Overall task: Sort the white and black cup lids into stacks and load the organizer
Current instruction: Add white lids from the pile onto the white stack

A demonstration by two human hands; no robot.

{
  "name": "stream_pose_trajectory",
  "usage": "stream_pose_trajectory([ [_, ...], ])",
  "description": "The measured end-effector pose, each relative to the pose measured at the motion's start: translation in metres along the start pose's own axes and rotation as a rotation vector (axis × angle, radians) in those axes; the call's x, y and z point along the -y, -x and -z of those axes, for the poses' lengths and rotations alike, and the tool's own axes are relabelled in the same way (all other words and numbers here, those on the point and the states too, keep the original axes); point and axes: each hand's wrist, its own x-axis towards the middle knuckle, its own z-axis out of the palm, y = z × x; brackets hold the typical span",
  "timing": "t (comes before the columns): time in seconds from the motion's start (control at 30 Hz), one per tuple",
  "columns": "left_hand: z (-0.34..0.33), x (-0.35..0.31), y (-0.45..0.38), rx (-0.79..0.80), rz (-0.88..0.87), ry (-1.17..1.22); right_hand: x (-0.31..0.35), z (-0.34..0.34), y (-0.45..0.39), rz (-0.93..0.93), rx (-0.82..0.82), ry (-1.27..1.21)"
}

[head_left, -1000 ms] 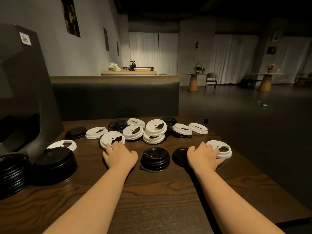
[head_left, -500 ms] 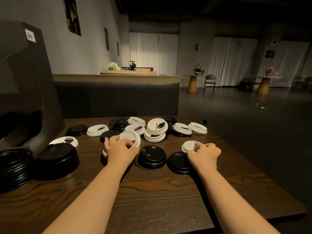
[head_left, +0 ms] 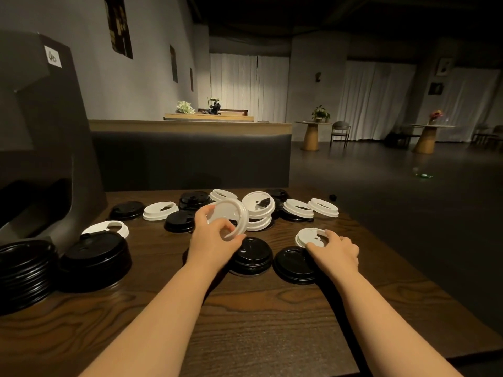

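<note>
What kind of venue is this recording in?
Probably a café or lounge after hours. A dim room holds round pedestal tables with flowers, a long padded bench back, and a wooden table covered in loose disposable cup lids beside a dark lid organizer.

The bench [head_left: 245, 322] was dark wood with a bold, wavy grain and a soft sheen. The white lids [head_left: 159, 210] at eleven o'clock looked like thin matt plastic, as did the white lid [head_left: 234, 210] tilted in the left hand [head_left: 215, 240]. The black lids [head_left: 253, 257] were glossy plastic, catching highlights. The organizer [head_left: 49, 137] at ten o'clock had a smooth, dull dark surface with a paper sticker [head_left: 52, 56].
</note>
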Motion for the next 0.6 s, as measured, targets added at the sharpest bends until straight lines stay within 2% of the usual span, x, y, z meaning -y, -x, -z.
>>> stream_pose_trajectory([
  [0.17,-0.001,-0.001,-0.001,0.030,-0.033,0.041,0.004,-0.001,-0.004,-0.007,0.060,0.136],
  [0.3,-0.002,-0.005,-0.002,0.048,0.005,-0.021,0.001,0.000,-0.006,-0.003,-0.011,0.007],
  [0.37,-0.004,-0.005,-0.003,0.069,0.014,-0.072,-0.001,0.000,-0.005,0.069,-0.068,-0.130],
  [0.43,-0.004,-0.004,-0.003,0.096,0.050,-0.020,0.002,0.000,0.000,0.164,-0.136,-0.224],
  [0.6,-0.003,-0.009,-0.005,0.125,0.153,0.089,0.026,-0.002,0.017,0.388,-0.169,-0.295],
])
